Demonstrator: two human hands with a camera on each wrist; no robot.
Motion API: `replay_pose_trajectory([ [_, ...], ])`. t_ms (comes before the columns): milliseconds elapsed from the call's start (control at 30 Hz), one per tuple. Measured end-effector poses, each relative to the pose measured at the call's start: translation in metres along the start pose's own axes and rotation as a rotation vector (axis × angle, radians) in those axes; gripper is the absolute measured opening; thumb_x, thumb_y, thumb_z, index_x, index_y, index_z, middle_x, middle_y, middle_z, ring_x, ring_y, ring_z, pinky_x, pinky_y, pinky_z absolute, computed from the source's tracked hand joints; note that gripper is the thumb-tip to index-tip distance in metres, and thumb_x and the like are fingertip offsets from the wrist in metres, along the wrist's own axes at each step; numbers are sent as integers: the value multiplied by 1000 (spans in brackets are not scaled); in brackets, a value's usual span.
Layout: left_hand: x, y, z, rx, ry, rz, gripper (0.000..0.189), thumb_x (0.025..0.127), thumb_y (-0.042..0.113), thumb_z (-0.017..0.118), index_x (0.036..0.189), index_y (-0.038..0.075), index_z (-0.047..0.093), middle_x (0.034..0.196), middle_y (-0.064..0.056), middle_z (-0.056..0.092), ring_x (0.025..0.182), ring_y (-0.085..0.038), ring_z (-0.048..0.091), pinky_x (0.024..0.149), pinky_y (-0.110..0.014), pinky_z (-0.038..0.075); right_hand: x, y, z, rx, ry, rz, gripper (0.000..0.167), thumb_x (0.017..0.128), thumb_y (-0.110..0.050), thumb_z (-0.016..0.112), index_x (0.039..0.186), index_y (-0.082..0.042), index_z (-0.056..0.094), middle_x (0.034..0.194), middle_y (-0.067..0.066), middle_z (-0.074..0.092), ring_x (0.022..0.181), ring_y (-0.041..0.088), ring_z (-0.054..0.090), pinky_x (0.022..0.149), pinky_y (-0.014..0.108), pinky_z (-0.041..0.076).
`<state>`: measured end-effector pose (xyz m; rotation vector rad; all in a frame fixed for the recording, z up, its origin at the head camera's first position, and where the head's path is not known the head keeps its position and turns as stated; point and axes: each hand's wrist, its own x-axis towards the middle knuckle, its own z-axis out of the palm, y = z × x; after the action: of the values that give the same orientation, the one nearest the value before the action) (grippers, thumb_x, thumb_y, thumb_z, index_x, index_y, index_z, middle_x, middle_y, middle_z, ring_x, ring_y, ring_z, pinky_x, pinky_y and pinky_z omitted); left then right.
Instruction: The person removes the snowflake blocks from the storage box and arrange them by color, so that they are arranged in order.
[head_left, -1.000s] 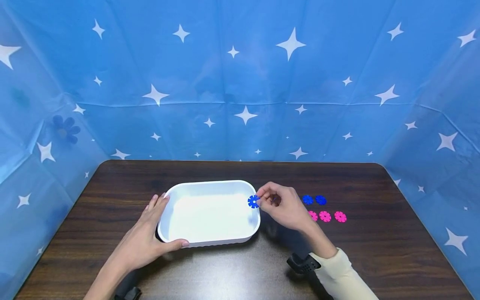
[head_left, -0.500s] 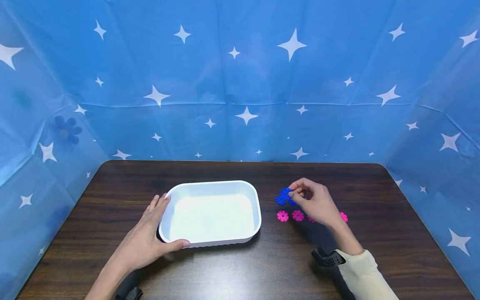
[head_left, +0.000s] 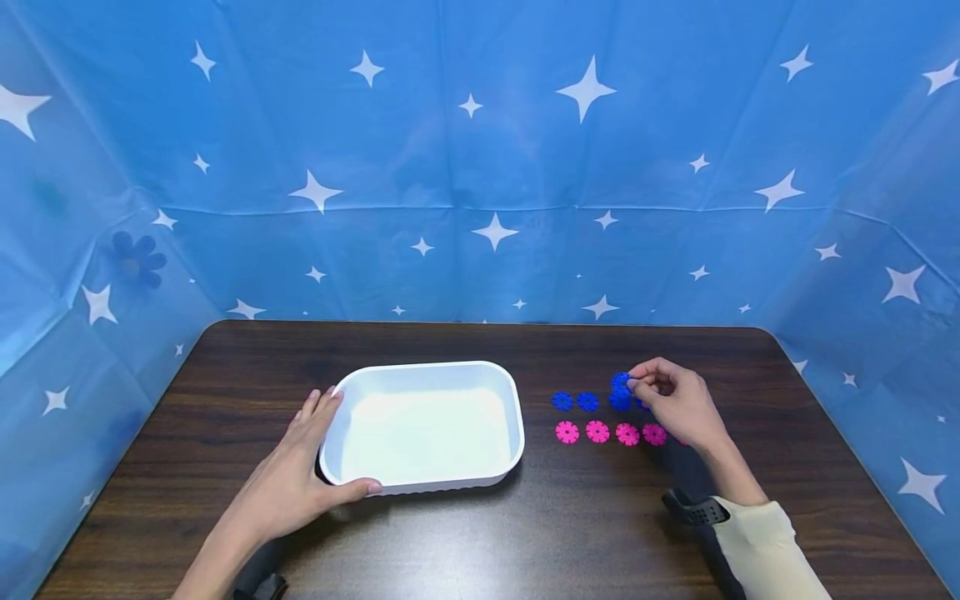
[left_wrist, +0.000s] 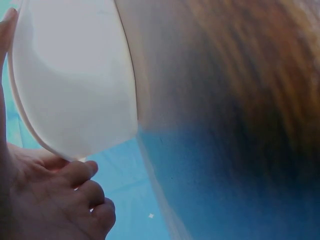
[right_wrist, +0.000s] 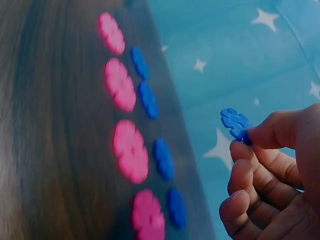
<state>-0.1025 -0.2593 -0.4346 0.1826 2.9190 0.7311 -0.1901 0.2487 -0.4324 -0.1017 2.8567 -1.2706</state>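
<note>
My right hand (head_left: 681, 408) pinches a blue snowflake-shaped interlocking disc (right_wrist: 235, 124) between thumb and forefinger, raised just above the row of blue discs. Below it on the table lie several blue discs (head_left: 562, 402), and nearer the front a row of pink discs (head_left: 567, 432) of the same shape, one partly hidden by the hand. My left hand (head_left: 296, 475) holds the left end of a white rectangular tray (head_left: 517, 417), thumb on the near rim and fingers along the left side. No discs show inside the tray. In the left wrist view, the fingers (left_wrist: 82, 172) bend beside the tray's wall.
The dark wood-grain table (head_left: 465, 550) has rounded back corners. A blue curtain (head_left: 480, 167) with white stars hangs behind it and along both sides. A black band (head_left: 693, 508) circles the right wrist.
My right hand has moved rightward from the tray's right rim, across the blue row, carrying the blue disc. Blue and pink discs it covered now show. My left hand stays on the tray.
</note>
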Motion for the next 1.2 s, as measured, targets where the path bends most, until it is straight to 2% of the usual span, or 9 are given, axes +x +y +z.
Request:
replay_pose_trajectory([
  [300, 1, 1, 0, 2, -1, 0, 133, 69, 87, 68, 167, 21, 5, 174, -13, 10, 160, -40, 11, 110, -79, 30, -5, 31, -17, -25, 33, 98, 22, 105, -24, 59, 115, -7, 67, 96, 17, 68, 80, 25, 63, 57, 27, 50],
  [500, 3, 2, 0, 5, -3, 1, 134, 69, 87, 68, 167, 20, 6, 174, -13, 11, 160, -39, 10, 110, -79, 30, -5, 50, -27, -85, 82, 162, 23, 104, -24, 60, 114, -5, 69, 97, 15, 71, 81, 21, 64, 60, 26, 49],
  [700, 4, 2, -1, 6, -1, 9, 133, 70, 86, 69, 167, 20, 6, 174, -14, 11, 160, -41, 11, 110, -79, 30, -4, 64, -29, -158, 91, 191, 21, 101, -22, 63, 108, -3, 69, 93, 14, 71, 76, 20, 58, 60, 27, 45],
  [967, 3, 1, -1, 4, 2, 5, 134, 70, 87, 69, 167, 20, 5, 174, -13, 12, 160, -40, 11, 109, -78, 31, 0, 69, -24, -243, 115, 214, 19, 95, -18, 66, 100, -1, 71, 88, 13, 68, 76, 23, 57, 63, 28, 42],
  [1200, 4, 1, -1, -12, -1, 9, 132, 72, 84, 70, 167, 20, 5, 174, -14, 12, 160, -41, 11, 108, -79, 31, 0, 69, -23, -252, 101, 218, 19, 95, -18, 66, 100, 0, 69, 86, 12, 67, 74, 23, 56, 62, 28, 41],
])
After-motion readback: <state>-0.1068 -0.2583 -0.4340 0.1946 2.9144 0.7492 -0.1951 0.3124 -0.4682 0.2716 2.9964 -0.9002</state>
